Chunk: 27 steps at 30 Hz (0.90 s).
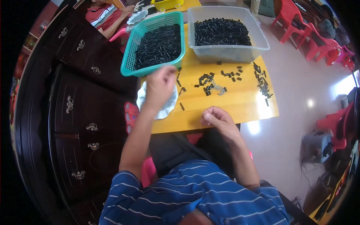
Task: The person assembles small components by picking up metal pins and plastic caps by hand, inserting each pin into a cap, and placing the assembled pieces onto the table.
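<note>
My left hand (162,83) is over a white scalloped plate (141,98), close to the front rim of a green plastic basket (126,67). Its fingers are curled together and slightly blurred; whatever they hold is hidden. Small clear or silvery pieces (171,103) lie on the plate. Above the near edge of the yellow table (240,110), my right hand (220,120) is closed, thumb against the bent fingers, and I cannot make out anything in it. Short black cylindrical parts (157,47) fill much of the basket. Between the hands lie a few loose black parts (182,106).
A translucent tub (228,54) of similar black parts stands right of the basket. Small clusters of black parts (206,78) and clear bits (217,88) lie mid-table, more parts (263,84) at the right edge. Dark drawers (93,101) flank the left. A person (107,17) sits beyond.
</note>
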### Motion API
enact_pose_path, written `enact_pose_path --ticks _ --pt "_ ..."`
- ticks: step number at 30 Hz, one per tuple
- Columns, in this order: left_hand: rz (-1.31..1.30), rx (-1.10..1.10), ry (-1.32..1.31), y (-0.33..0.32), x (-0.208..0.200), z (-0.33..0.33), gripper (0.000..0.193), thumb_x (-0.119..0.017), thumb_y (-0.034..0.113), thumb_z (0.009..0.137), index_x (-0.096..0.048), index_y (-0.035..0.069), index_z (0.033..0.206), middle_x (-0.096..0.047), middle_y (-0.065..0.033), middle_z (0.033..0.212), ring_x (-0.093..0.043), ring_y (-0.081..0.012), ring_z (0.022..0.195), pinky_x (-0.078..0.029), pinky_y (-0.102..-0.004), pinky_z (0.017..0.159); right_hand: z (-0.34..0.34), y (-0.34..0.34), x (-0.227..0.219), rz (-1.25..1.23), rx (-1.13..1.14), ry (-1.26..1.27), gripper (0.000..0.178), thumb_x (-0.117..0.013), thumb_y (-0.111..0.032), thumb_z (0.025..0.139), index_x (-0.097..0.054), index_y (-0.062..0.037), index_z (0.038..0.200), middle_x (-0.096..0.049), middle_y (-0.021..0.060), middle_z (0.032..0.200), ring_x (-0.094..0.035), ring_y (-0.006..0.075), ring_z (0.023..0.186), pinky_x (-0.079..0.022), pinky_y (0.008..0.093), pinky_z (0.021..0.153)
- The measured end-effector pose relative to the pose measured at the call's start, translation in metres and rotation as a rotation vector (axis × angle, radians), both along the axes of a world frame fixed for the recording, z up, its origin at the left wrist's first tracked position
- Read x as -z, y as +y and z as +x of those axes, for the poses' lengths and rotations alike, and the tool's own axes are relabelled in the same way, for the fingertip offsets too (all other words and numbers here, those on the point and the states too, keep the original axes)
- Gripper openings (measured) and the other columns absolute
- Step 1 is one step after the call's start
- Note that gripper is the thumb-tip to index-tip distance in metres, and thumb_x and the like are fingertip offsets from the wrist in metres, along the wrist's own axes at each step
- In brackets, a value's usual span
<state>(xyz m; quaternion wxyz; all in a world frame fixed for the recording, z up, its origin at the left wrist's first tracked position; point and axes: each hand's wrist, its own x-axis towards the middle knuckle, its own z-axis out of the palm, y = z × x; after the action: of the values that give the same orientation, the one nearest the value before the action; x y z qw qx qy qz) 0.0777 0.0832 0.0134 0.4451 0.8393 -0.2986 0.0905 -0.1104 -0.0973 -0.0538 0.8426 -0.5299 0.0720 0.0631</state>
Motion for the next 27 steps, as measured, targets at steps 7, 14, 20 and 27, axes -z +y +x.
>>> enact_pose_path --ticks 7,14,20,27 --pt "0.115 0.088 0.12 -0.005 0.018 0.002 0.023 -0.068 0.002 0.09 -0.072 0.001 0.112 -0.075 -0.0092 0.096 -0.07 -0.0149 0.08 -0.056 -0.0286 0.07 0.001 -0.003 0.007 -0.015 0.01 -0.007 0.017 -0.065 -0.022 0.103 -0.065 -0.0051 0.104 -0.068 0.0026 0.097 -0.064 0.0119 0.093 -0.051 0.0288 0.088" --pt "0.254 0.273 -0.108 -0.046 0.07 -0.044 0.024 -0.07 0.011 0.087 -0.074 0.006 0.11 -0.073 -0.0118 0.101 -0.071 -0.0339 0.088 -0.057 -0.0432 0.076 0.001 -0.003 0.008 -0.019 0.0 -0.008 0.018 -0.063 -0.02 0.104 -0.064 -0.0029 0.107 -0.067 0.0024 0.098 -0.064 0.0114 0.093 -0.051 0.0289 0.089" --pt "0.378 0.277 -0.235 -0.053 0.08 -0.045 0.022 -0.067 0.013 0.09 -0.071 0.007 0.111 -0.068 -0.0102 0.098 -0.069 -0.0323 0.092 -0.057 -0.0452 0.077 0.001 -0.006 0.012 -0.035 0.022 -0.022 0.019 -0.063 -0.021 0.103 -0.064 -0.0021 0.107 -0.067 0.0024 0.097 -0.063 0.0104 0.092 -0.051 0.0278 0.087" --pt "0.344 0.306 -0.257 -0.044 0.089 -0.043 0.019 -0.066 0.012 0.09 -0.07 0.005 0.107 -0.068 -0.0102 0.098 -0.069 -0.0314 0.093 -0.057 -0.044 0.079 0.001 -0.006 0.011 -0.036 0.023 -0.009 0.015 -0.064 -0.018 0.103 -0.065 -0.0036 0.106 -0.067 0.0015 0.098 -0.064 0.0113 0.095 -0.053 0.0299 0.091"
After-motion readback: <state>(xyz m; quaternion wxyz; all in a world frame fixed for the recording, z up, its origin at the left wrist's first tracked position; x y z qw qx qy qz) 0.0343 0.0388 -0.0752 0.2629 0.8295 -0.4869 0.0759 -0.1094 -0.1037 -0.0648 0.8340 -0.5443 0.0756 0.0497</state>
